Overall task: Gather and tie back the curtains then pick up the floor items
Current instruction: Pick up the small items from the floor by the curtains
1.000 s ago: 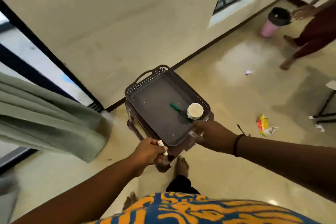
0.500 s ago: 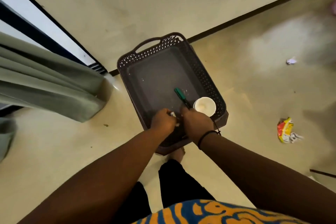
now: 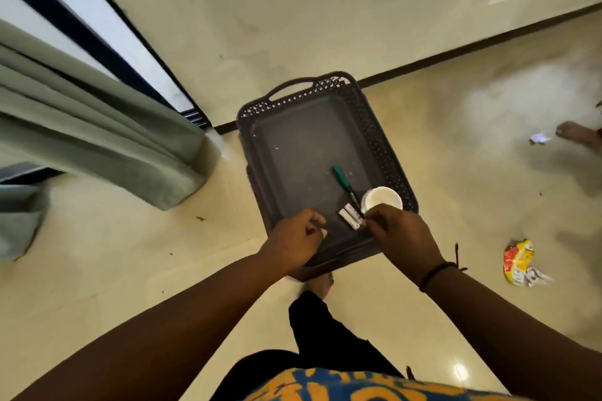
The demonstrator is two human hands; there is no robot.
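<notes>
A dark perforated plastic basket hangs above the floor in front of me. In it lie a green pen, a white cup and two small white batteries. My right hand grips the basket's near right rim, with its fingertips next to the batteries. My left hand is over the near left rim with its fingers curled in and nothing visible in them. The grey-green curtain hangs bunched at the left by the dark window frame.
A red and yellow wrapper lies on the cream floor at the right. Farther right, a crumpled white paper sits beside another person's foot. The wall with its dark skirting runs behind the basket. My own foot shows under the basket.
My left hand carried the white batteries over the basket and let them go; they now lie inside by the cup. The view has tilted down toward the basket.
</notes>
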